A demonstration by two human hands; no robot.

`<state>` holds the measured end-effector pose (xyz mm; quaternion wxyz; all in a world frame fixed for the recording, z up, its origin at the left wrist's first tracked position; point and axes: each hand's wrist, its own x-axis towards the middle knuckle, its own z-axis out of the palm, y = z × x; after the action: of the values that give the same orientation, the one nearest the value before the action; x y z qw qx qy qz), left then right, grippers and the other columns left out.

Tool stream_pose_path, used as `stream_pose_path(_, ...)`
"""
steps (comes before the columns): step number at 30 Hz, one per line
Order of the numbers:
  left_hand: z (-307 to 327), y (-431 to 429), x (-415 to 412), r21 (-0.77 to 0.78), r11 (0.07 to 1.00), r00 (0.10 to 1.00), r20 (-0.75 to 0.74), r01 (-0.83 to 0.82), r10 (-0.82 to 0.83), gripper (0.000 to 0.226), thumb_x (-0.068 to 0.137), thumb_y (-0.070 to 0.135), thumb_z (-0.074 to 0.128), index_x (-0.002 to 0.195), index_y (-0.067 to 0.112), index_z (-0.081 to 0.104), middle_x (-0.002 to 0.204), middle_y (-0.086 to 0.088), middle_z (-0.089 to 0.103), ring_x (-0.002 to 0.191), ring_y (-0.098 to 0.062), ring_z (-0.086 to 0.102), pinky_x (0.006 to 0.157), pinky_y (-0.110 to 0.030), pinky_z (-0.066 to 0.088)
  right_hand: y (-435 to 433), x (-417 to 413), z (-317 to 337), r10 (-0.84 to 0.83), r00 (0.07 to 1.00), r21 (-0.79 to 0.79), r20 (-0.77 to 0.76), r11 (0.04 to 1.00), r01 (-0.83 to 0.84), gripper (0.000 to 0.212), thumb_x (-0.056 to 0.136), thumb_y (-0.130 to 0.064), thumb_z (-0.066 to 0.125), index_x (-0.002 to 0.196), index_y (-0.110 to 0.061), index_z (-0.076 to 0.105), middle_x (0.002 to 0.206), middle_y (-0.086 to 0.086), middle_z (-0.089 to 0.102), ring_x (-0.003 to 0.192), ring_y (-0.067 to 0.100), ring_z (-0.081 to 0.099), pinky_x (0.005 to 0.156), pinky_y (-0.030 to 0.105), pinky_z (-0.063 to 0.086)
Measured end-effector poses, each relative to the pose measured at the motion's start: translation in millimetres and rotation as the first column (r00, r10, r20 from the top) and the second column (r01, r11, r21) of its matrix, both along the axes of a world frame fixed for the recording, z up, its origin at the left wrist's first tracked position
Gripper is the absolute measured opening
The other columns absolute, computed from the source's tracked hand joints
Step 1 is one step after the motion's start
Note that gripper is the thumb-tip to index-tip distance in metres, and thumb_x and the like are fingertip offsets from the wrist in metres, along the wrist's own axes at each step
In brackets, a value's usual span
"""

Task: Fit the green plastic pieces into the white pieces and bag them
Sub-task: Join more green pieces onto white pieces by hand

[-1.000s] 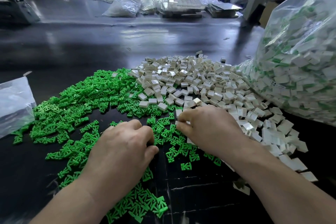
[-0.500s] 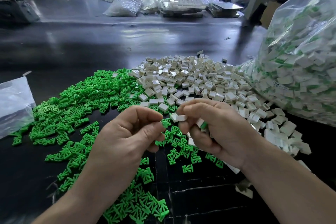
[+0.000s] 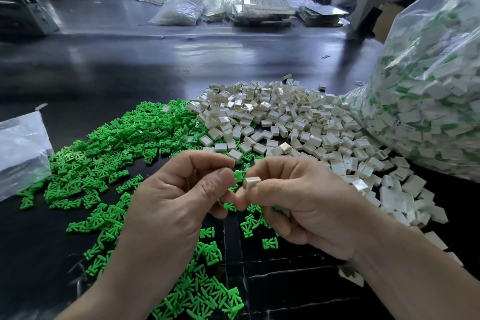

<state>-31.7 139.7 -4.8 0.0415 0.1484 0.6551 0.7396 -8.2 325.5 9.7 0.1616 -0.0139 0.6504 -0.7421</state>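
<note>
Nearest you, under both wrists, small bright-green plastic pieces point(image 3: 202, 301) lie loose on the black table point(image 3: 39, 241). The spread runs out past your left grip point(image 3: 171, 197) and away from you.

Left grip: raised off the table, thumb and forefinger closed on a single green plastic piece point(image 3: 239, 175) that projects toward your right grip point(image 3: 306, 205).

Right grip: raised at the same height, thumb and forefinger clamped on a small white square plastic piece point(image 3: 252, 181). The remaining fingers are curled under. Whether they hold more parts cannot be told.

The green piece and the white piece sit just beside each other between the two grips. Whether they touch, or whether one is seated in the other, cannot be told.

Beyond the right grip and out to its right is a heap of white square plastic pieces point(image 3: 272, 117), meeting the green spread just beyond the two grips. Further right, against that heap, stands a large clear plastic bag point(image 3: 428, 86) filled with white pieces showing green inserts.

Well left of the left grip lies a small clear plastic bag point(image 3: 20, 148), at the edge of the green spread.

Far beyond both grips, across bare table, rest a clear bag of pale parts point(image 3: 179, 11) and flat stacked trays point(image 3: 262, 8).
</note>
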Motion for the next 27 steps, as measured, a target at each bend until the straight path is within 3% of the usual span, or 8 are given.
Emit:
stream_pose_path(3, 0.6, 0.0, 2.9, -0.046, 0.999, 0.999, -0.033, -0.013, 0.012, 0.023, 0.07, 0.038, 0.073, 0.09, 0.025, 0.076, 0.074, -0.006, 0.071, 0.065, -0.014, 0.067, 0.055, -0.02, 0.052, -0.5, 1.5, -1.9, 0.021, 0.999, 0.031, -0.039, 0.999, -0.02, 0.006, 0.082, -0.01, 0.071, 0.087, -0.013, 0.072, 0.072, 0.01, 0.064, 0.037, 0.009, 0.043, 0.034, 0.017, 0.031)
stream_pose_path(7, 0.7, 0.3, 4.8, -0.128, 0.991, 0.996, -0.087, -0.037, 0.026, 0.02, 0.073, 0.041, 0.07, 0.09, 0.03, 0.074, 0.076, 0.0, 0.073, 0.065, -0.01, 0.067, 0.056, -0.019, 0.053, -0.4, 2.1, -3.8, 0.015, 0.996, 0.06, -0.092, 0.998, -0.01, 0.011, 0.088, -0.021, 0.071, 0.095, -0.014, 0.074, 0.065, 0.0, 0.058, 0.042, 0.008, 0.044, 0.036, 0.019, 0.034)
stream_pose_path(17, 1.2, -2.1, 3.5, -0.16, 0.984, 0.988, -0.145, -0.08, 0.057, 0.011, 0.078, 0.036, 0.077, 0.087, 0.031, 0.073, 0.073, -0.001, 0.071, 0.065, -0.012, 0.067, 0.058, -0.021, 0.054, -0.9, 6.0, 0.3, 0.015, 0.981, 0.132, -0.192, 0.991, 0.01, 0.012, 0.096, -0.029, 0.064, 0.096, -0.023, 0.075, 0.071, -0.003, 0.062, 0.049, 0.008, 0.049, 0.039, 0.017, 0.037)
stream_pose_path(21, 2.1, -4.6, 3.0, -0.186, 0.981, 0.989, -0.149, -0.048, 0.02, 0.012, 0.076, 0.035, 0.072, 0.087, 0.03, 0.074, 0.072, -0.002, 0.071, 0.064, -0.013, 0.067, 0.057, -0.02, 0.053, -2.0, 6.3, 0.6, -0.019, 0.985, 0.127, -0.173, 0.991, 0.041, 0.014, 0.091, -0.034, 0.066, 0.09, -0.023, 0.074, 0.069, -0.003, 0.062, 0.048, 0.009, 0.049, 0.038, 0.02, 0.035)
stream_pose_path(24, 2.4, -6.0, 1.6, -0.043, 0.997, 0.998, -0.032, 0.057, -0.058, 0.019, 0.078, 0.037, 0.076, 0.088, 0.02, 0.074, 0.072, -0.007, 0.069, 0.063, -0.018, 0.066, 0.055, -0.024, 0.052, -3.0, 6.3, 1.6, -0.001, 0.992, 0.072, -0.129, 0.997, 0.011, 0.019, 0.089, -0.036, 0.065, 0.091, -0.019, 0.073, 0.067, -0.001, 0.059, 0.044, 0.011, 0.045, 0.037, 0.019, 0.033)
stream_pose_path(27, 2.0, -4.4, 0.6, 0.176, 0.96, 0.954, 0.172, 0.217, -0.247, 0.034, 0.078, 0.037, 0.074, 0.103, 0.014, 0.072, 0.067, -0.011, 0.065, 0.055, -0.02, 0.062, 0.048, -0.028, 0.05, -3.8, 6.7, 1.8, 0.025, 0.992, 0.011, -0.121, 1.0, -0.024, 0.017, 0.094, -0.03, 0.065, 0.089, -0.016, 0.073, 0.065, 0.001, 0.057, 0.041, 0.01, 0.043, 0.035, 0.018, 0.031)
